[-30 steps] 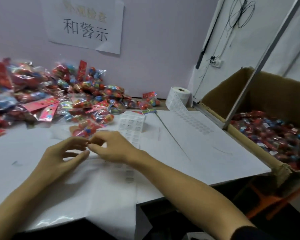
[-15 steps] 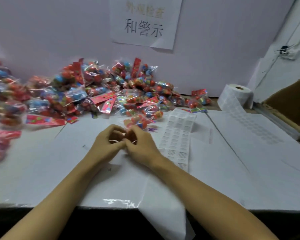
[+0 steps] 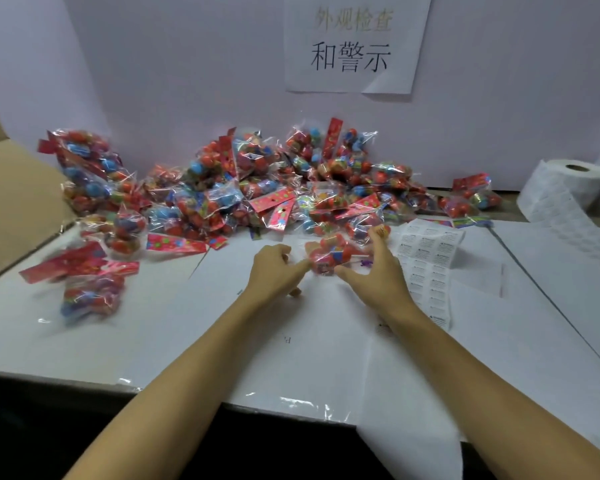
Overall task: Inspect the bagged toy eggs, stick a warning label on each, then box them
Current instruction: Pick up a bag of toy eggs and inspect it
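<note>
A pale wall (image 3: 187,81) is standing behind a white surface (image 3: 194,334), with a paper sign (image 3: 355,43) bearing printed characters hanging on it. A large pile of bagged toy eggs (image 3: 257,188) is lying along the far edge of the surface, spreading to the left, where one blurred bag (image 3: 90,296) is sitting apart near a cardboard flap (image 3: 11,209). Near the middle, a single bag of eggs (image 3: 329,256) is lying between both hands. The left hand (image 3: 274,271) is touching its left end with an extended finger, the other fingers curling loosely. The right hand (image 3: 378,271) is gripping the bag, thumb on its near side and fingers reaching round the far side. Just right of that hand, a sheet of warning labels (image 3: 430,258) is lying flat. At the far right, a roll of labels (image 3: 565,188) is standing with its strip trailing down.
</note>
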A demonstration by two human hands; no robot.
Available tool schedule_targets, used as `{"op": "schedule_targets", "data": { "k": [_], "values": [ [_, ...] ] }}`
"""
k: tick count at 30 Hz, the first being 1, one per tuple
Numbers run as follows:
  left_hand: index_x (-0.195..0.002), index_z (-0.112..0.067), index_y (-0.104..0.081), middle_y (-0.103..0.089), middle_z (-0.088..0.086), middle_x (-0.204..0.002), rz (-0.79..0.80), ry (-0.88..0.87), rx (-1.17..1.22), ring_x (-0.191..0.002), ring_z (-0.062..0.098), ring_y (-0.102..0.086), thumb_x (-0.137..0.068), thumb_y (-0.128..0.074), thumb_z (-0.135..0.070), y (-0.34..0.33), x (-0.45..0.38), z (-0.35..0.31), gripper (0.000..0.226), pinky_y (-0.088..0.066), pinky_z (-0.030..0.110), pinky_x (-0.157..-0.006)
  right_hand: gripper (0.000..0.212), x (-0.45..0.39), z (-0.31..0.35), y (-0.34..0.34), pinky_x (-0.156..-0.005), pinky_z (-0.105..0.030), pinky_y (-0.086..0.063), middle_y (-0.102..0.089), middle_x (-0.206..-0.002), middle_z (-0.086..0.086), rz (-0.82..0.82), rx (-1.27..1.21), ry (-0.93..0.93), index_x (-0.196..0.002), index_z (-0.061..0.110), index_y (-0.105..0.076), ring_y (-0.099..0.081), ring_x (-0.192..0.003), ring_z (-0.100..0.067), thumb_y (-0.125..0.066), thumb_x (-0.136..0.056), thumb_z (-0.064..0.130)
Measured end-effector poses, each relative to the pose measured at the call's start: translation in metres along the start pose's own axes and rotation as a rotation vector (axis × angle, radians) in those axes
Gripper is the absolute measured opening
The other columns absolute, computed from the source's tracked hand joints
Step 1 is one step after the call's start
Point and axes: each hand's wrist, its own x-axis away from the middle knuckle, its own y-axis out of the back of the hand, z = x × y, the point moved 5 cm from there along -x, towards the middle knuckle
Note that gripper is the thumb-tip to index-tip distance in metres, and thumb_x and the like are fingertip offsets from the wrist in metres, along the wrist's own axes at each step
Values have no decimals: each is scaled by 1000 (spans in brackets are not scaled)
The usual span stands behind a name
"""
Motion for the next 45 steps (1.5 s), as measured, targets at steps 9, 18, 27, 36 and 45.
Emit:
{"op": "schedule_targets", "data": {
  "k": [9, 18, 27, 36, 45],
  "values": [
    [-107, -8, -74, -76, 8, -101, -57, -65, 309, -88, 21, -74, -87, -82, -29, 1, 12, 7, 30, -63, 36, -73, 36, 6, 8, -3, -78, -20, -43, -57, -115, -5, -1, -40, 26, -118, 25, -67, -59, -97, -14, -80, -84, 25],
    [-107, -21, -56, -65, 12, -102, -82, -53, 522, -70, 14, -66, -79, -77, -59, 7, 16, 5, 52, -55, 30, -60, 37, 9, 16, -1, -77, -32, -53, -74, -114, -1, 95, -694, -108, -103, 31, -75, -71, -102, -18, -68, -84, 0],
    [-83, -12, -77, -73, -3, -72, -1, -221, 513, -67, 6, -66, -87, -73, -49, 6, 19, -3, 38, -51, 18, -67, 62, 8, 18, -5, -83, -41, -43, -77, -98, -6, 222, -750, -96, -127, 32, -61, -67, -92, -21, -63, -67, 15],
    [-74, -22, -74, -72, 2, -76, 135, -203, 702, -77, 18, -70, -85, -76, -33, 1, 19, -4, 15, -57, 33, -72, 18, 14, 22, -10, -74, -40, -47, -74, -100, -7, 301, -708, -68, -93, 18, -76, -70, -92, -18, -73, -77, 25],
    [-108, -11, -73, -77, 10, -96, 137, -227, 728, -90, 26, -76, -97, -70, -17, -1, 22, -4, 12, -60, 31, -69, 31, 17, 22, -14, -63, -35, -61, -77, -88, -10, 276, -682, -89, -90, 15, -81, -74, -78, -24, -85, -66, 33]
  ]
}}
